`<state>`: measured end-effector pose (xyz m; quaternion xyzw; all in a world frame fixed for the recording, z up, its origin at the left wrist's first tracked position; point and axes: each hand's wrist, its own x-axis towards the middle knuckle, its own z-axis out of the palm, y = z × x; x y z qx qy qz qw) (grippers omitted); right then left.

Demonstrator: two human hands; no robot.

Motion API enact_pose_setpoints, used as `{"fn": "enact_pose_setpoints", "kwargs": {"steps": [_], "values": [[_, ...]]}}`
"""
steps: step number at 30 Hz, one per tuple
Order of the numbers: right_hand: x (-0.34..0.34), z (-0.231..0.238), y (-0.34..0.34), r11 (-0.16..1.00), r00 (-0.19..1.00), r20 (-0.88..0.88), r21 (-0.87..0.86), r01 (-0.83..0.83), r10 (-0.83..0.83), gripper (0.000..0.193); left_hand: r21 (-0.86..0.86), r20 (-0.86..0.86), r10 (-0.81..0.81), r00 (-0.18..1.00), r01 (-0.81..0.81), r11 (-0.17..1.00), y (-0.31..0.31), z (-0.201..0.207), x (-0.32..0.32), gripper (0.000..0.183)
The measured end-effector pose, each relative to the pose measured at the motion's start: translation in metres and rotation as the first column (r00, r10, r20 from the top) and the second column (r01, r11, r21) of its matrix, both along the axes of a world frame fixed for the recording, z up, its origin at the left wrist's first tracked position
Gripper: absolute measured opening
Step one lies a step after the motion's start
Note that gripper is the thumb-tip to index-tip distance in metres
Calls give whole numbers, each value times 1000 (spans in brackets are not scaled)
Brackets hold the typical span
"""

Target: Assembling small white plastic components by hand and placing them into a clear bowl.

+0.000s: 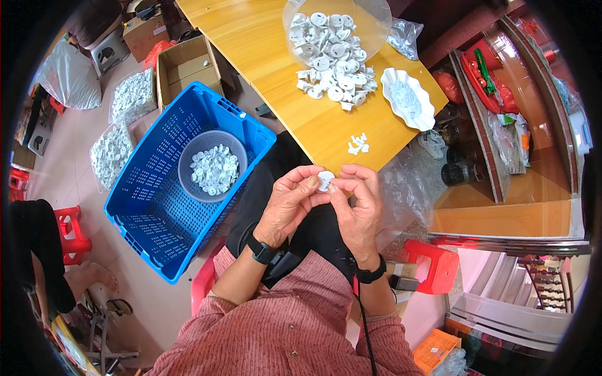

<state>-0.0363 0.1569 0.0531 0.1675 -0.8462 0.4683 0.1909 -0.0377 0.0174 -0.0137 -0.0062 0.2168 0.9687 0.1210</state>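
Between my two hands, just off the table's near corner, is a small round white plastic part [325, 180]. My left hand [290, 202] pinches its left side between thumb and fingers. From the other side my right hand [356, 203] closes thumb and forefinger on its edge. Several small white pegs [359, 145] lie on the yellow wooden table [269, 62] beyond my hands. Farther back, a heap of white plastic parts [342, 78] spills from a clear tub [370, 25] lying on its side. A white scalloped dish [426, 116] holds tiny clear or pale pieces.
A blue crate [153, 232] stands at my left, with a grey bowl [182, 169] of white parts inside. Beyond it are bags of parts [133, 97] and a cardboard box [182, 62]. Red stools [433, 266] stand at both sides. Wooden shelving [501, 216] is at the right.
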Motion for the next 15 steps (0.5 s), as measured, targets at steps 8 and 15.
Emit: {"fn": "enact_pose_setpoints", "kwargs": {"steps": [8, 15], "values": [[-1, -3, 0, 1000, 1000, 4, -19, -4, 4, 13, -8, -17, -13, 1000, 13, 1000, 1, -3, 0, 25], [0, -4, 0, 999, 999, 31, -34, -17, 19, 13, 9, 6, 13, 1000, -13, 1000, 2, 2, 1, 25]]}}
